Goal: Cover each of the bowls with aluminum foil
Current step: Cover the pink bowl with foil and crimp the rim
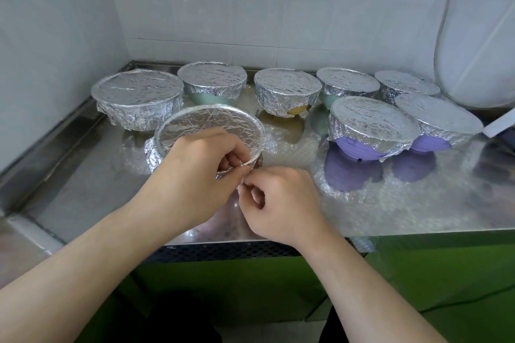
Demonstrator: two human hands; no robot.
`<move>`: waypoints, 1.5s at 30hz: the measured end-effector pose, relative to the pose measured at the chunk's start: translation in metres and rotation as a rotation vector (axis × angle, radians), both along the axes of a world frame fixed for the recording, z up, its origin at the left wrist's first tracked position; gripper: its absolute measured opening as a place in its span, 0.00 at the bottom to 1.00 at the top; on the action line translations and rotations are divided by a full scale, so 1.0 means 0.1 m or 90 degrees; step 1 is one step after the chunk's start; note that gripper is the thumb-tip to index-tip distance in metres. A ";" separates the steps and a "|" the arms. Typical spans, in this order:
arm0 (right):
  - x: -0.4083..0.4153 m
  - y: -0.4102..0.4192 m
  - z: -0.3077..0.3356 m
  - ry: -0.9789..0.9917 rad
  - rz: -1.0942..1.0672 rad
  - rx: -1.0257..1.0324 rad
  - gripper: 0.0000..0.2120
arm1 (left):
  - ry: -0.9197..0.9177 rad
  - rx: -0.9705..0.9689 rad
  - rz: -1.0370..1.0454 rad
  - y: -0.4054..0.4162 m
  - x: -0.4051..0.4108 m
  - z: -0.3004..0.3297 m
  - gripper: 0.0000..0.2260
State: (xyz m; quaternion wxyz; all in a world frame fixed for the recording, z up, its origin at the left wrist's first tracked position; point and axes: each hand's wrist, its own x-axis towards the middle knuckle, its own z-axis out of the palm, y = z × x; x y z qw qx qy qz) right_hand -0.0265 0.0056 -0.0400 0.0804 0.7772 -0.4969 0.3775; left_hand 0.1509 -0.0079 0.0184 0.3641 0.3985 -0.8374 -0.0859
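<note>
A foil-covered bowl (206, 128) stands nearest me on the steel counter (83, 189). My left hand (192, 175) lies over its near side, and its fingers pinch the foil edge at the rim. My right hand (278, 200) is just below the rim, with its fingertips pinching the same foil flap (227, 174). Behind stand several more bowls wrapped in foil: a large one (138, 99) at the left, a green one (213, 82), a yellow one (287, 92) and two purple ones (370, 125) (437, 120).
White tiled walls close the counter at the back and left. A white rounded object (479, 36) hangs at the right. Bubble wrap (390, 198) lies under the right-hand bowls. The counter's front edge (223, 242) runs just under my wrists, with a green cabinet front below.
</note>
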 end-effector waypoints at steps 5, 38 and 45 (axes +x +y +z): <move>-0.04 0.01 -0.01 0.004 0.088 0.039 0.05 | 0.004 -0.003 -0.001 0.01 -0.01 0.00 0.08; -0.18 -0.05 0.07 -0.318 0.097 0.095 0.16 | 0.002 0.003 -0.025 -0.01 0.02 -0.01 0.08; -0.19 -0.05 0.05 -0.327 0.186 0.157 0.18 | 0.000 0.002 -0.028 0.00 0.02 -0.01 0.08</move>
